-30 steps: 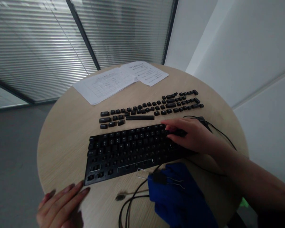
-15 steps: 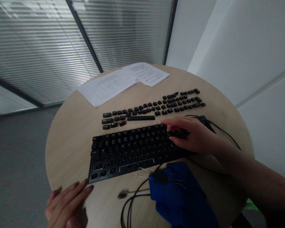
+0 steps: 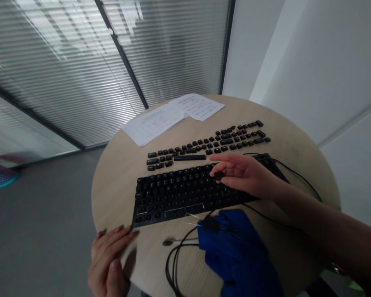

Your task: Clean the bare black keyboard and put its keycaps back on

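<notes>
A black keyboard [image 3: 173,187] lies on the round table, its upper rows capped and its lower rows showing bare switches. Over its right part, my right hand [image 3: 244,173] pinches a small dark keycap [image 3: 218,175] between thumb and fingers. My left hand [image 3: 113,255] rests at the table's near left edge, fingers stretched out and their tips by the keyboard's lower left corner. Behind the keyboard, loose keycaps [image 3: 226,141] lie in rough rows, with the long spacebar [image 3: 190,157] at the front.
A wire keycap puller [image 3: 210,224] lies on a blue cloth [image 3: 241,251] near me. Beside it are a small brush [image 3: 168,242] and a looped black cable [image 3: 172,264]. Printed papers [image 3: 156,126] lie at the back. A basket [image 3: 1,175] stands on the floor at left.
The view has shifted, so the table sits further right. My right hand's fingers have drawn slightly apart from the keyboard, with the keycap showing between them. My left hand stays at the corner.
</notes>
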### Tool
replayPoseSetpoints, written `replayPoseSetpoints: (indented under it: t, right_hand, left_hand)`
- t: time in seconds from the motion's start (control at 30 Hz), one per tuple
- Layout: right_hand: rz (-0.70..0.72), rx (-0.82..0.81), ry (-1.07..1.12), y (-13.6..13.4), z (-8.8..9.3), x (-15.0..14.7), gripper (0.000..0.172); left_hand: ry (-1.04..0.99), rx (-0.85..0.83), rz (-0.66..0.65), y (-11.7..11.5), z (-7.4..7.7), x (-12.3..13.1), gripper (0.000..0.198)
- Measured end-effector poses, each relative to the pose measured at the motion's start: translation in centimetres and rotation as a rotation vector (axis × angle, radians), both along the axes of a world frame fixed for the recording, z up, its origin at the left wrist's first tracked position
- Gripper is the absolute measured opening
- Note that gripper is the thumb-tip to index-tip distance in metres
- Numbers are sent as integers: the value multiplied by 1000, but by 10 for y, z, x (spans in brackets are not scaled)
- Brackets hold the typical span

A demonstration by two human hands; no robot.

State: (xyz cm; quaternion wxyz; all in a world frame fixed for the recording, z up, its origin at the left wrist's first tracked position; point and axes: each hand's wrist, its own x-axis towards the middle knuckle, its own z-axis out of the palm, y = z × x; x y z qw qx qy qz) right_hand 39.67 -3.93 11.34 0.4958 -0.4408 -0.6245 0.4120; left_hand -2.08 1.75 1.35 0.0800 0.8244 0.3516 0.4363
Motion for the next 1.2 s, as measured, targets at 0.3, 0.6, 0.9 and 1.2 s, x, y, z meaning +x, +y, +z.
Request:
replayPoseSetpoints:
  t: [0.3, 0.6, 0.9, 1.2]
  right_hand:
    - [23, -126, 50, 3, -5, -1, 48]
    - [-5, 39, -150, 1, -9, -4, 42]
    - [-246, 153, -545, 5, -4, 12, 16]
    - [-146, 403, -727, 10, -21, 11, 6]
  left_hand:
    - [-39, 45, 108, -15, 23, 18, 19]
    - [206, 108, -132, -12, 65, 41, 27]
    - [301, 154, -115, -15, 80, 73, 20]
    - [300, 121, -252, 1, 76, 102, 24]
